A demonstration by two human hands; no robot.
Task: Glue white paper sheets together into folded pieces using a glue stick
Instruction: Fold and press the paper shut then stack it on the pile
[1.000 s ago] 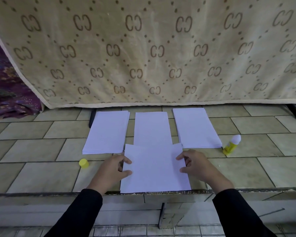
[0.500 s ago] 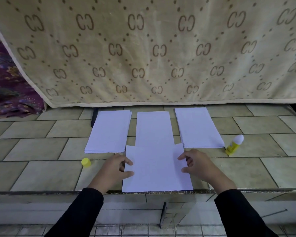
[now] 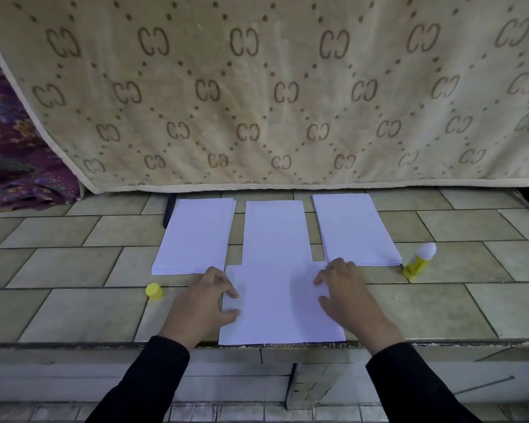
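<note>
A white sheet (image 3: pixel 278 303) lies flat at the front edge of the tiled surface. My left hand (image 3: pixel 205 300) rests on its left edge, fingertips and thumb on top of the paper. My right hand (image 3: pixel 345 294) lies on its right side with the fingers spread flat. Behind it lie a left paper stack (image 3: pixel 193 236), a middle sheet (image 3: pixel 275 230) partly under the near one, and a right paper stack (image 3: pixel 355 230). The uncapped yellow glue stick (image 3: pixel 419 261) lies to the right of the stacks. Its yellow cap (image 3: pixel 154 290) stands to the left of my left hand.
A beige patterned blanket (image 3: pixel 257 87) hangs as a backdrop right behind the papers. Purple floral cloth (image 3: pixel 13 154) sits at the far left. The tiled surface (image 3: pixel 58 309) drops off at its front edge (image 3: pixel 74 345) just below my wrists.
My right hand has slid inward from the sheet's right edge onto the paper, its fingers now flatter. My left hand has stayed at the left edge.
</note>
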